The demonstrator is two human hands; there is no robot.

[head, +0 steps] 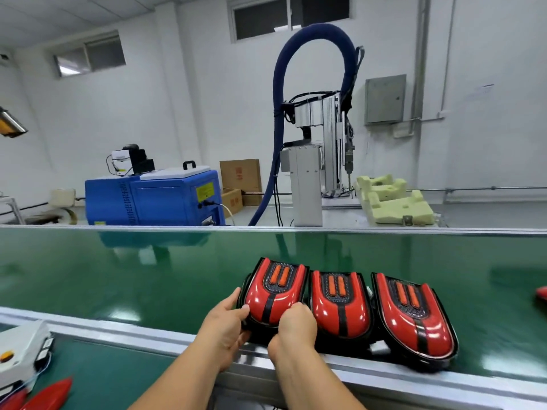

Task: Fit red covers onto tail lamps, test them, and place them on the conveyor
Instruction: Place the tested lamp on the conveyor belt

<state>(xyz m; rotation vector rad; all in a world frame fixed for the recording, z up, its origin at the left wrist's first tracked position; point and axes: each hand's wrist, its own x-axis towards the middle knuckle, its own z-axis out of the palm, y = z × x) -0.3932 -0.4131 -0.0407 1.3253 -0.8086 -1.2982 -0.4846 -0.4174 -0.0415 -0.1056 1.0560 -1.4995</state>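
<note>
Three red-covered tail lamps lie side by side on the green conveyor belt (148, 270). My left hand (226, 324) and my right hand (294, 327) both grip the near end of the leftmost tail lamp (273, 291), which rests on the belt by its near rail. The middle tail lamp (337, 303) touches it on the right, and the right tail lamp (414, 318) lies beside that. Loose red covers (44, 395) show at the bottom left on the workbench.
A metal rail (414, 377) edges the belt's near side. A white test box (20, 347) with an orange button sits at the left. Another red part (541, 292) shows at the belt's right edge. Beyond the belt stand a blue machine (154, 199), a dispensing machine (313, 161) and foam fixtures (393, 202).
</note>
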